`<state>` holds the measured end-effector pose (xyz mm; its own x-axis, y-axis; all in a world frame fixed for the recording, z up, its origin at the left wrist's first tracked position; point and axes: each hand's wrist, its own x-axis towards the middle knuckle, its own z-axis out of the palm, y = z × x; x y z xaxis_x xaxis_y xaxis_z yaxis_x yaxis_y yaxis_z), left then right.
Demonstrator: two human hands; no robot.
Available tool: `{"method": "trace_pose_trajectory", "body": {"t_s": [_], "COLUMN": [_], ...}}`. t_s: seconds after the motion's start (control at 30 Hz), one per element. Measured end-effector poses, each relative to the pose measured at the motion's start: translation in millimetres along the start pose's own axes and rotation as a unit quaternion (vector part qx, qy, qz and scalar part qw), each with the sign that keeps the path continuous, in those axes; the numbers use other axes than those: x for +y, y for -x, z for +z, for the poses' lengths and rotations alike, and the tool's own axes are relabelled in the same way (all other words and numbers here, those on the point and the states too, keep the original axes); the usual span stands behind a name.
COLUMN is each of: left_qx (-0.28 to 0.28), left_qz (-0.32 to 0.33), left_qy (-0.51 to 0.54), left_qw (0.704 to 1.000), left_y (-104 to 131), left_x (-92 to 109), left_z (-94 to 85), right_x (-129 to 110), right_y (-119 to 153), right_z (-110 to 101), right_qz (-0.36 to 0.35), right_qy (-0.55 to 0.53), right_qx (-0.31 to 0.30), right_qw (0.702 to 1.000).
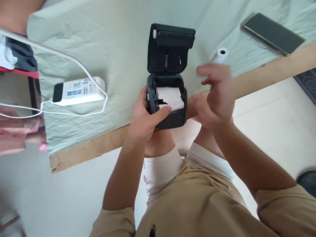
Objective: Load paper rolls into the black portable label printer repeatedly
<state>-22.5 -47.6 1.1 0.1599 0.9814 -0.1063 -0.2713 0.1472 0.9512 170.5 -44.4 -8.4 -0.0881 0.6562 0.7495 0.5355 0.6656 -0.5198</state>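
A small black receipt printer [170, 120] is held at the table's front edge by my left hand [144, 118]. Its lid [169, 52] stands flipped up, with a dark roller along the top. Inside the bay lies a white paper roll [169, 95] with a torn, ragged edge; my left thumb presses on the paper's near end. My right hand [217, 95] is off to the printer's right, touching nothing I can see. Its fingers are apart, somewhat curled and blurred by motion. Just beyond it a second white paper roll [219, 56] stands on the cloth, partly hidden by that hand.
On the green cloth [118, 59] at the left lies a white power bank [79, 91] with white cables [74, 61] looping around it. A dark phone [273, 33] rests at the upper right. The wooden table edge [89, 149] runs across. Other people's limbs show at the far left.
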Motion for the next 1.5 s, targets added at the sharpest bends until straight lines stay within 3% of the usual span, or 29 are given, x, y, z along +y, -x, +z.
{"method": "trace_pose_trajectory", "body": {"t_s": [0.17, 0.33, 0.43, 0.6, 0.67, 0.93, 1.3, 1.5], "left_qx": [0.000, 0.007, 0.008, 0.012, 0.018, 0.022, 0.022, 0.031], "left_qz": [0.004, 0.003, -0.007, -0.015, -0.020, -0.016, -0.027, -0.009], "left_qy": [0.001, -0.005, -0.009, 0.009, 0.034, 0.049, 0.054, 0.128], "left_qw": [1.000, 1.000, 1.000, 1.000, 0.999, 0.998, 0.998, 0.991], "left_y": [1.1, 1.4, 2.1, 2.7, 1.8, -0.2, 0.2, -5.0], "left_x": [-0.9, -2.2, -1.4, 2.0, 2.6, 0.9, 1.4, -3.4], "left_z": [-1.5, -2.0, -2.1, 1.5, 4.0, 6.0, 5.1, 7.7], "right_x": [17.5, 29.4, 23.4, 12.9, 12.4, 19.1, 21.5, 18.0], "right_y": [-19.8, -18.5, -14.3, -13.8, -13.8, -10.1, -10.2, -10.1], "right_z": [9.5, 14.9, 13.0, 14.6, 14.8, 15.1, 16.2, 12.7], "right_qz": [0.151, 0.242, 0.236, 0.209, 0.217, 0.245, 0.230, 0.243], "right_qy": [-0.111, -0.248, -0.253, -0.219, -0.197, -0.255, -0.220, -0.251], "right_qx": [-0.060, 0.006, -0.013, -0.157, -0.188, -0.193, -0.201, -0.197], "right_qw": [0.980, 0.938, 0.938, 0.940, 0.937, 0.915, 0.926, 0.916]}}
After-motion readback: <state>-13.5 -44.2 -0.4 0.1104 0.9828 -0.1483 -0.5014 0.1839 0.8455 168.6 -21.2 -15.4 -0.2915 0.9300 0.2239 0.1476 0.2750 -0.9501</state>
